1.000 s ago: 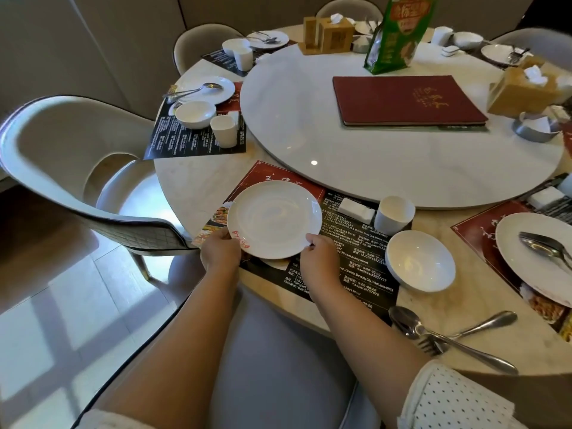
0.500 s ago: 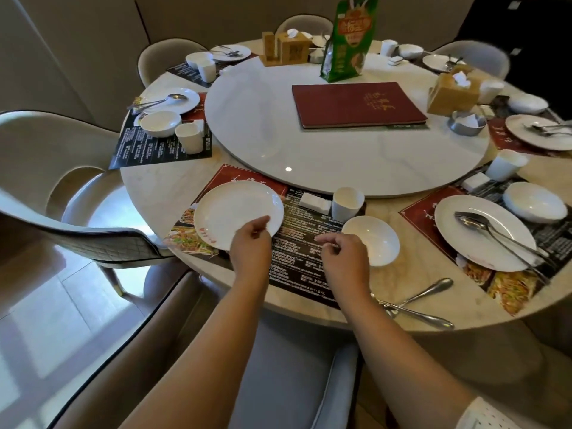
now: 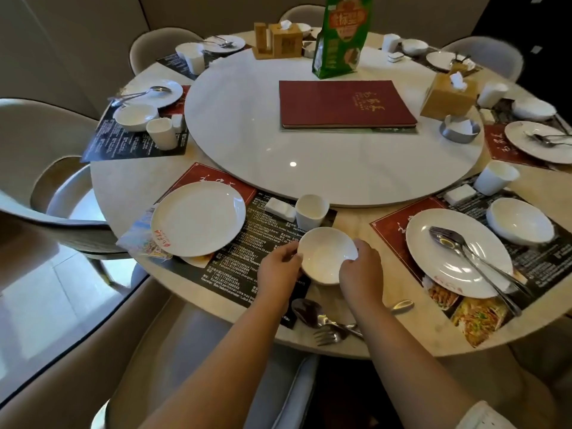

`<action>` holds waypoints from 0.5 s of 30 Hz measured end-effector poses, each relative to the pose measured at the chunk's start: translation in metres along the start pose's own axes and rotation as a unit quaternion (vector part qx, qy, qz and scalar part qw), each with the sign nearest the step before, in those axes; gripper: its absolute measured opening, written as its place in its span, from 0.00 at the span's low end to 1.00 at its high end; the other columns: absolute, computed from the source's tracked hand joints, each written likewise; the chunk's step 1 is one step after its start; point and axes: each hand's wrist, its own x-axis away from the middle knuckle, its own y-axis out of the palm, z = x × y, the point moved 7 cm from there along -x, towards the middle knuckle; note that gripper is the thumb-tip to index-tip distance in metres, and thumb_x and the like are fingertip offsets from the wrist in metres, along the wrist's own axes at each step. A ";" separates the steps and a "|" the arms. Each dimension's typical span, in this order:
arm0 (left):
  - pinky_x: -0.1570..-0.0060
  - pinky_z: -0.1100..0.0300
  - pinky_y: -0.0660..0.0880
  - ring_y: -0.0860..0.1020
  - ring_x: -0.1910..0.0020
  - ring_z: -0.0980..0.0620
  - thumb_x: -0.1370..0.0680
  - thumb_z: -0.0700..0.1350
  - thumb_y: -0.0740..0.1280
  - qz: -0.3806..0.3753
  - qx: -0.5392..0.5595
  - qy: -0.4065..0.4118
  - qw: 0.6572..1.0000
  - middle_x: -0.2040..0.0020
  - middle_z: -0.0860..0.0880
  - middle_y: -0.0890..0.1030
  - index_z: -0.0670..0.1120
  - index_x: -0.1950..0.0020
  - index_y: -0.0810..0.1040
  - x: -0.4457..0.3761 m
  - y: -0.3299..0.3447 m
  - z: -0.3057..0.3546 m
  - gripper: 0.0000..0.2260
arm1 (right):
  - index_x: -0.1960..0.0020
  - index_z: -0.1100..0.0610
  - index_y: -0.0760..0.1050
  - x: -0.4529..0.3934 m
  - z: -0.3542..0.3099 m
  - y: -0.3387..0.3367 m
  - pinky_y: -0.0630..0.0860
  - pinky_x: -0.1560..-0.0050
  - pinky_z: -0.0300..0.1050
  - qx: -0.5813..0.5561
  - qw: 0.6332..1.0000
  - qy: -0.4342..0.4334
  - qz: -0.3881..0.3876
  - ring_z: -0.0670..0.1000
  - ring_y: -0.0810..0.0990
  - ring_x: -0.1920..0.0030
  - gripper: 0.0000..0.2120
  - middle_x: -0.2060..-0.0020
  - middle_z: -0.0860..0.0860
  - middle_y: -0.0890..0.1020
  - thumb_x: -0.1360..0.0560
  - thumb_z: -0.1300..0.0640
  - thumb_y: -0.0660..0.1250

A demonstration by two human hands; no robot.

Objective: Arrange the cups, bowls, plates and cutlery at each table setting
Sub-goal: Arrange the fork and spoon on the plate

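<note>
Half a second ago both hands hovered over the dark printed placemat [image 3: 247, 261] and touched nothing; now they have closed in on the small round white ceramic bowl [image 3: 327, 254], one on each side. A second ago they held the large white plate [image 3: 198, 218], which now lies let go, well off beyond the left hand [image 3: 278, 269]. So the plate looks settled, and the bowl is the step in hand, probably to be shifted onto the mat.

The left hand curls at the bowl's left rim, thumb on the edge; the right hand [image 3: 360, 270] cups the right rim, fingers bent round the wall. Both grip it. Whether the bowl is lifted or resting on the table edge cannot be told.

The bowl sits between the two hands, straddling the mat's right border. Just beyond the fingertips stands the white handleless cup [image 3: 311, 212]. Beneath the right wrist lie the steel spoon [image 3: 305, 309] and fork [image 3: 329, 334], crossed and not yet placed.
</note>
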 end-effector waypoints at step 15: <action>0.41 0.47 0.78 0.80 0.49 0.51 0.23 0.40 0.68 0.179 0.035 0.001 0.983 0.47 0.52 0.82 0.52 0.45 0.84 -0.009 -0.092 0.009 0.11 | 0.33 0.53 0.72 0.015 -0.053 0.065 0.74 0.49 0.45 -0.098 0.988 -0.057 -0.110 0.52 0.75 0.41 0.21 0.37 0.51 0.74 0.25 0.66 0.59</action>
